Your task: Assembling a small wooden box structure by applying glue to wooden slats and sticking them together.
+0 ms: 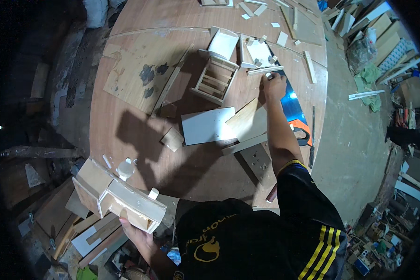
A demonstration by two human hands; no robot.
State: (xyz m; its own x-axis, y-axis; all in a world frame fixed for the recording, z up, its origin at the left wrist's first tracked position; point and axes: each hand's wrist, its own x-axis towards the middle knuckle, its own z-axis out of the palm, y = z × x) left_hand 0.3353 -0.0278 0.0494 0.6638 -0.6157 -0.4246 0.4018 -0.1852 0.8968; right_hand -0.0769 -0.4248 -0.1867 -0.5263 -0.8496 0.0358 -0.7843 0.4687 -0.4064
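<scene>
My left hand (pixel 139 237) grips the underside of a boxy wooden model (pixel 130 198) made of glued panels, lifted at the table's near left edge. A small pale block (pixel 154 192) stands out from the model's side. My right hand (pixel 274 87) reaches across the table, its fingers closed around a small pale wooden piece (pixel 269 75). Just beyond it are thin wooden strips (pixel 265 70) and a white board (pixel 260 50) with several little blocks on it. Beneath my right arm runs a handsaw (pixel 291 105) with an orange and black handle.
A slatted wooden frame (pixel 215 80) with a pale box part stands mid-table. Nearer lie a white panel (pixel 207 125), plywood pieces (pixel 247 121) and a square block (pixel 172 139). A stained plywood sheet (pixel 137 70) lies left; a small jar (pixel 125 169) stands near the model.
</scene>
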